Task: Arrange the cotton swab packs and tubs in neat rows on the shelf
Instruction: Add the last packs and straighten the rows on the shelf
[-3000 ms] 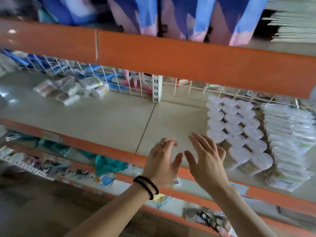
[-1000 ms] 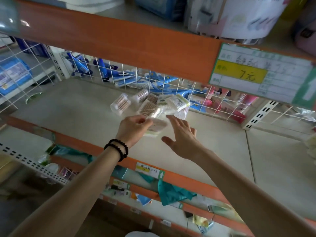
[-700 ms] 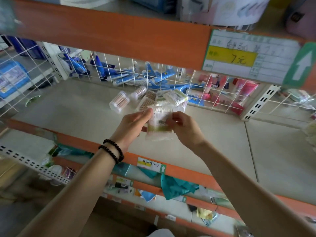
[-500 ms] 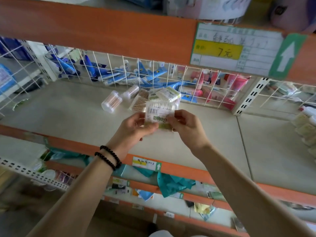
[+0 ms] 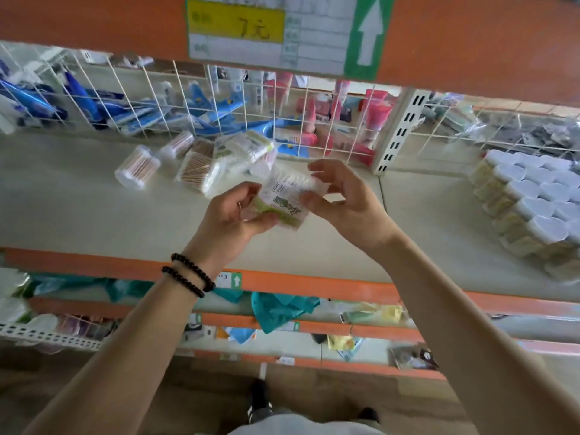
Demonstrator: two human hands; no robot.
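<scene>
**Both hands hold one swab pack above the shelf**

The left hand [image 5: 233, 215], two bead bracelets [image 5: 188, 275] at its wrist, curls its fingers round the lower left of a clear cotton swab pack [image 5: 287, 199]. The right hand [image 5: 342, 202] pinches the pack's right edge with its thumb, forefinger arched above. The pack hangs tilted over the shelf [image 5: 94, 215], in front of the loose pile of packs and tubs [image 5: 201, 164]. Half a second ago it was held more upright; now stacked tubs [image 5: 533, 205] show at the right.
</scene>
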